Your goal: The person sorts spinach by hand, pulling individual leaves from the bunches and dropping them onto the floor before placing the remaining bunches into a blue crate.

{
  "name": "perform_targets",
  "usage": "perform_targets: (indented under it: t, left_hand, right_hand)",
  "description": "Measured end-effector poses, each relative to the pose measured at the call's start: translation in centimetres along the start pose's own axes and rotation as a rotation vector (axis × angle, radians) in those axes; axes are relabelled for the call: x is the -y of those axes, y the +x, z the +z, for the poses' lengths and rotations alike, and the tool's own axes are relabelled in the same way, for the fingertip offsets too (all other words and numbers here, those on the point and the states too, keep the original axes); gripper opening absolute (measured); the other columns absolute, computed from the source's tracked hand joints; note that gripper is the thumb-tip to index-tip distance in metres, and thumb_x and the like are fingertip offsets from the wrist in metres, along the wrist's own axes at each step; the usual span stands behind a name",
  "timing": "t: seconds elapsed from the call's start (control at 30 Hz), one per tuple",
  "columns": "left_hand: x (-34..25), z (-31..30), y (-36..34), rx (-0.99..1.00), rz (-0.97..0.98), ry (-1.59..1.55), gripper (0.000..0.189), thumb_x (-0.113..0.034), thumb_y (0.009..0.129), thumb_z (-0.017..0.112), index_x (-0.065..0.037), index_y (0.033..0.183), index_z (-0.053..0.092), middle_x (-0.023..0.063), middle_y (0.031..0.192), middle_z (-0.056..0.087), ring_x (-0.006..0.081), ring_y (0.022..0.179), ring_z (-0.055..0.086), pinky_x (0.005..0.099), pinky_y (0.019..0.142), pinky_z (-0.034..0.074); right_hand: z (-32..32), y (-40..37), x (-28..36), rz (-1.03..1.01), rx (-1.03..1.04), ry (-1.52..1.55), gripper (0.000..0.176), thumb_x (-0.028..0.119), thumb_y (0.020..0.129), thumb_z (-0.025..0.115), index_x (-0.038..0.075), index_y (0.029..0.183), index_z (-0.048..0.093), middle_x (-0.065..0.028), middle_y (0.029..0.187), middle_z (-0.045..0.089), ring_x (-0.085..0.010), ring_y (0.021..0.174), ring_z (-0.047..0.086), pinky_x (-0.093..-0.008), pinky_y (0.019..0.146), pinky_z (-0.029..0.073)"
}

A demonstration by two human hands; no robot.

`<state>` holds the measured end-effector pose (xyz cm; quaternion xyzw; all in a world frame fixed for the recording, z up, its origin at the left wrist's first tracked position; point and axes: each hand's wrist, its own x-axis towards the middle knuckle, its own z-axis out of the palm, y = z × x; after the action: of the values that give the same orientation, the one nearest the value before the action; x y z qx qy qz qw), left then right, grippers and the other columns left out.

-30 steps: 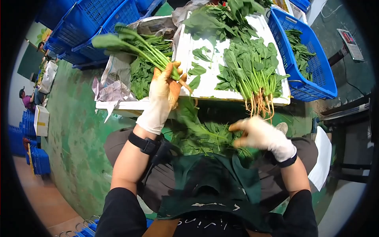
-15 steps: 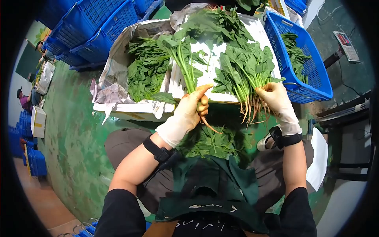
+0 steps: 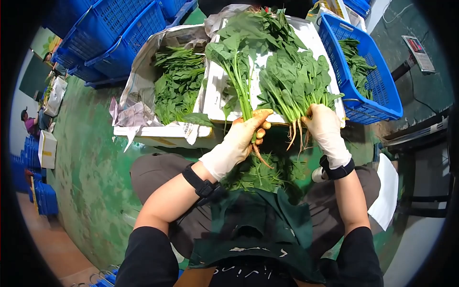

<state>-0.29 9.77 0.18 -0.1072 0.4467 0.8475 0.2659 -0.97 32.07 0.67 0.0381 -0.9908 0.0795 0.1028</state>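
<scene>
The left hand (image 3: 244, 136), gloved, is clenched round the lower stems of a small spinach bunch (image 3: 234, 62), which stands over the near edge of the white tabletop (image 3: 313, 36) with its leaves fanned out above the board and its pale roots hanging below the fist. The right hand (image 3: 325, 129), also gloved, is closed on the neck of a large spinach bundle (image 3: 291, 81) that lies on the near right part of the tabletop, leaves pointing away and orange-pink roots dangling off the edge. The two bunches sit just beside each other, not quite touching at the stems. Spinach like this looks light and limp: the leaves are thin and would bruise or tear if squeezed, and the stems are crisp enough to snap if bent sharply. The safest hold appears to be low, where the stems gather just above the roots, with a firm but not crushing grip, as both hands have it now. Left of the tabletop stands a paper-lined box (image 3: 136, 91) heaped with more spinach; to its right a blue crate (image 3: 377, 91) holds a few stalks. Loose leaves (image 3: 258, 174) lie in the person's lap, just below the tabletop's near edge. Beyond its far left corner, blue crates (image 3: 119, 28) are stacked.
</scene>
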Motion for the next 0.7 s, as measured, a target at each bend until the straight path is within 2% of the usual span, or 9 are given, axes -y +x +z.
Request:
perform_targets:
  t: [0.23, 0.3, 0.33, 0.37, 0.47, 0.53, 0.57, 0.67, 0.7]
  left_hand:
    - [0.2, -0.2, 0.0, -0.015, -0.023, 0.047, 0.023, -0.021, 0.082, 0.065, -0.006, 0.100, 0.062, 0.0009, 0.072, 0.058, 0.0035, 0.048, 0.044, 0.0173, 0.039, 0.033]
    - [0.1, 0.1, -0.2, -0.022, -0.030, 0.055, 0.024, -0.021, 0.083, 0.065, -0.005, 0.101, 0.062, 0.0009, 0.073, 0.058, 0.0035, 0.049, 0.044, 0.0173, 0.040, 0.033]
    - [0.0, 0.1, -0.2, -0.028, -0.034, 0.061, 0.025, -0.021, 0.083, 0.065, -0.005, 0.101, 0.061, 0.0008, 0.073, 0.058, 0.0034, 0.050, 0.045, 0.0173, 0.040, 0.033]
    - [0.1, 0.1, -0.2, -0.027, -0.033, 0.060, 0.025, -0.021, 0.083, 0.065, -0.005, 0.101, 0.061, 0.0008, 0.073, 0.058, 0.0034, 0.050, 0.045, 0.0173, 0.040, 0.033]
    - [0.4, -0.1, -0.2, 0.030, -0.013, 0.072, 0.027, -0.022, 0.084, 0.064, -0.004, 0.103, 0.061, 0.0020, 0.076, 0.060, 0.0040, 0.053, 0.047, 0.0176, 0.043, 0.036]
    - [0.7, -0.2, 0.1, 0.089, 0.014, 0.102, 0.030, -0.023, 0.085, 0.062, -0.004, 0.108, 0.058, 0.0050, 0.084, 0.062, 0.0072, 0.063, 0.055, 0.0189, 0.051, 0.044]
    - [0.9, -0.1, 0.1, 0.089, 0.013, 0.102, 0.030, -0.023, 0.085, 0.062, -0.004, 0.108, 0.058, 0.0050, 0.084, 0.062, 0.0072, 0.063, 0.055, 0.0189, 0.051, 0.044]
    - [1.5, 0.2, 0.4, 0.127, 0.020, 0.036, 0.040, -0.025, 0.085, 0.061, -0.002, 0.116, 0.051, 0.0115, 0.100, 0.061, 0.0185, 0.083, 0.062, 0.0268, 0.069, 0.053]
    - [1.7, 0.3, 0.5, 0.126, 0.022, 0.034, 0.040, -0.025, 0.085, 0.061, -0.002, 0.116, 0.051, 0.0115, 0.100, 0.061, 0.0185, 0.083, 0.062, 0.0268, 0.069, 0.053]
  right_hand:
    - [-0.1, 0.9, -0.1, 0.005, 0.047, -0.098, 0.018, 0.019, 0.063, 0.068, 0.003, 0.066, 0.060, -0.0168, 0.066, 0.060, -0.0328, 0.066, 0.061, -0.0397, 0.063, 0.049]
    - [-1.7, 1.9, -0.8, 0.168, 0.170, 0.231, 0.018, 0.017, 0.063, 0.064, 0.000, 0.068, 0.063, -0.0157, 0.062, 0.061, -0.0248, 0.058, 0.061, -0.0345, 0.058, 0.048]
    - [-2.5, 2.0, -0.9, 0.225, 0.182, 0.361, 0.019, 0.015, 0.064, 0.063, -0.002, 0.071, 0.063, -0.0126, 0.059, 0.060, -0.0176, 0.052, 0.058, -0.0311, 0.053, 0.046]
    - [-2.9, 2.2, -1.1, 0.345, 0.232, 0.640, 0.017, 0.014, 0.066, 0.065, -0.003, 0.070, 0.063, -0.0079, 0.059, 0.060, -0.0122, 0.051, 0.055, -0.0269, 0.049, 0.044]
    - [-3.3, 2.6, -1.8, 0.406, 0.314, 0.829, 0.014, 0.011, 0.071, 0.065, -0.002, 0.074, 0.063, -0.0063, 0.063, 0.061, -0.0091, 0.050, 0.054, -0.0216, 0.046, 0.042]
    - [-3.3, 2.4, -1.3, 0.501, 0.399, 1.109, 0.011, 0.009, 0.075, 0.064, -0.001, 0.078, 0.062, -0.0058, 0.066, 0.061, -0.0071, 0.050, 0.052, -0.0187, 0.044, 0.040]
    - [-3.5, 2.1, -0.8, 0.501, 0.400, 1.109, 0.011, 0.009, 0.075, 0.064, -0.001, 0.078, 0.062, -0.0058, 0.066, 0.061, -0.0071, 0.050, 0.052, -0.0187, 0.044, 0.040]
    - [-3.4, 0.5, 1.6, 0.298, 0.243, 1.161, 0.007, 0.007, 0.076, 0.062, 0.001, 0.078, 0.059, -0.0043, 0.066, 0.059, -0.0063, 0.049, 0.051, -0.0187, 0.043, 0.040]
    - [-2.5, -0.2, 2.2, 0.281, 0.261, 1.237, 0.006, 0.005, 0.076, 0.061, 0.001, 0.077, 0.058, -0.0022, 0.065, 0.058, -0.0057, 0.052, 0.051, -0.0192, 0.045, 0.041]
